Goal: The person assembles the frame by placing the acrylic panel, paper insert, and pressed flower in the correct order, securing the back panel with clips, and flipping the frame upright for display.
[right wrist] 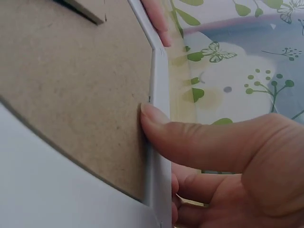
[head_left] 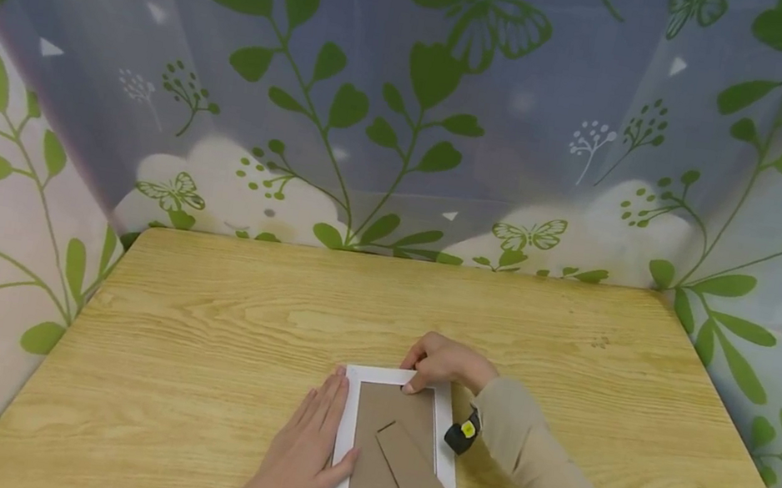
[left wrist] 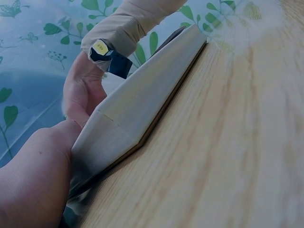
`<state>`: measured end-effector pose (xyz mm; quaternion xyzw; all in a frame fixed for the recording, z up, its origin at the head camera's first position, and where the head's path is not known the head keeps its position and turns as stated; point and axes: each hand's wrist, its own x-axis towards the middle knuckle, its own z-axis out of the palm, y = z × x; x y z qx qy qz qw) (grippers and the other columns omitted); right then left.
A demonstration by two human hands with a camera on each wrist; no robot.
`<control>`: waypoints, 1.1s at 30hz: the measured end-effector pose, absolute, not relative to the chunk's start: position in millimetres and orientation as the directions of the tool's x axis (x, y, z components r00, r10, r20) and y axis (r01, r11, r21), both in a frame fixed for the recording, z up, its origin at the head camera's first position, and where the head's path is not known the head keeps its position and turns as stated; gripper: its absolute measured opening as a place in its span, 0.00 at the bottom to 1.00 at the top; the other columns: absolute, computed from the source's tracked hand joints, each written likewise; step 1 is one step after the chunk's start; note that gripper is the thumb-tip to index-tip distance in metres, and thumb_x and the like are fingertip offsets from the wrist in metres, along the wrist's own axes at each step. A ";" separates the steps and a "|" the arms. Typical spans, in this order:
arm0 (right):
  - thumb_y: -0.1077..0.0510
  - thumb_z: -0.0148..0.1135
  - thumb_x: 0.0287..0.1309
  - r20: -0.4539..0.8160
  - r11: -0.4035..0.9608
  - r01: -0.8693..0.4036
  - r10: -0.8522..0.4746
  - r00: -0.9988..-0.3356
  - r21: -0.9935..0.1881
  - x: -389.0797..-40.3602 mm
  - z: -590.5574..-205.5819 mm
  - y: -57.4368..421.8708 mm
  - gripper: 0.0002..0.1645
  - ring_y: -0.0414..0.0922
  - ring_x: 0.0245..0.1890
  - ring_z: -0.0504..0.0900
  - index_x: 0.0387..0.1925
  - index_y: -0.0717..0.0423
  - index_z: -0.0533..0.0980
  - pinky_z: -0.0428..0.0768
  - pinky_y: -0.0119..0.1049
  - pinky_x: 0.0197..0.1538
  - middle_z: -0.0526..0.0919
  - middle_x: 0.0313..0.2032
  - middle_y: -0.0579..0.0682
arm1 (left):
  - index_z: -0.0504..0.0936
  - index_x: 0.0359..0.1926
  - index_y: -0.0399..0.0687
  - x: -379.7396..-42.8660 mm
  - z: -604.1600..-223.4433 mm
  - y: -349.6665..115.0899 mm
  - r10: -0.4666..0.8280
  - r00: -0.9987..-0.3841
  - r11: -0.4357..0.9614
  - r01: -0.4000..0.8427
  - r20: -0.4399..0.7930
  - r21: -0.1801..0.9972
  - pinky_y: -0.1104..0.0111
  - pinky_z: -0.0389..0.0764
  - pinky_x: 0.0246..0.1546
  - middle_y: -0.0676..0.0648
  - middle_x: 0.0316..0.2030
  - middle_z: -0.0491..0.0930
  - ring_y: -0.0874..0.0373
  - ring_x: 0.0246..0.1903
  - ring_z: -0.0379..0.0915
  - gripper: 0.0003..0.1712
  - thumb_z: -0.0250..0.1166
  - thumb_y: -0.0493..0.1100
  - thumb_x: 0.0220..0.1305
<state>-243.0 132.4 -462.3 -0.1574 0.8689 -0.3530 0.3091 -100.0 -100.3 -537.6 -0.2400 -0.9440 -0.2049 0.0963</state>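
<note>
A white picture frame (head_left: 350, 407) lies face down on the table, its brown backing board (head_left: 366, 481) and slanting easel leg (head_left: 413, 475) showing. My left hand (head_left: 303, 450) rests along the frame's left side with straight fingers, the thumb over the border. At the far edge, my right hand (head_left: 445, 362) grips the frame. In the right wrist view its thumb presses where the backing board (right wrist: 85, 95) meets the white rim, beside a small dark tab; the other fingers curl beyond the outer edge. The left wrist view shows the frame's side (left wrist: 137, 99) close up.
The wood-grain table (head_left: 238, 305) extends around the frame on both sides and beyond it. Behind and beside it hangs a curtain (head_left: 529, 130) printed with leaves and butterflies. A black band with a yellow mark (head_left: 463, 434) sits at the right wrist.
</note>
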 end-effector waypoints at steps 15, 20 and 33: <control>0.60 0.72 0.54 -0.344 0.679 -0.199 -0.575 -0.742 -0.707 -237.3 -452.9 137.7 0.11 0.42 0.34 0.73 0.39 0.59 0.81 0.73 0.33 0.37 0.78 0.33 0.47 | 0.48 0.78 0.39 -99.5 -534.8 -100.5 0.428 -0.862 0.795 0.502 0.272 0.341 0.52 0.51 0.73 0.44 0.78 0.42 0.46 0.76 0.41 0.47 0.54 0.59 0.69; 0.53 0.69 0.59 -0.122 0.671 -0.361 -0.559 -0.820 -0.648 -211.8 -439.2 139.3 0.12 0.42 0.34 0.75 0.40 0.57 0.81 0.76 0.36 0.36 0.78 0.34 0.47 | 0.48 0.78 0.39 -100.3 -534.1 -100.6 0.428 -0.860 0.794 0.504 0.276 0.339 0.52 0.51 0.73 0.43 0.78 0.42 0.45 0.76 0.42 0.47 0.54 0.58 0.69; 0.55 0.73 0.55 0.016 0.532 -0.408 -0.595 -0.804 -0.742 -118.7 -440.7 143.2 0.10 0.34 0.25 0.72 0.27 0.46 0.77 0.75 0.28 0.28 0.74 0.25 0.36 | 0.49 0.77 0.37 -101.5 -535.1 -100.6 0.434 -0.855 0.785 0.513 0.284 0.347 0.53 0.51 0.73 0.43 0.78 0.43 0.49 0.76 0.40 0.47 0.55 0.58 0.68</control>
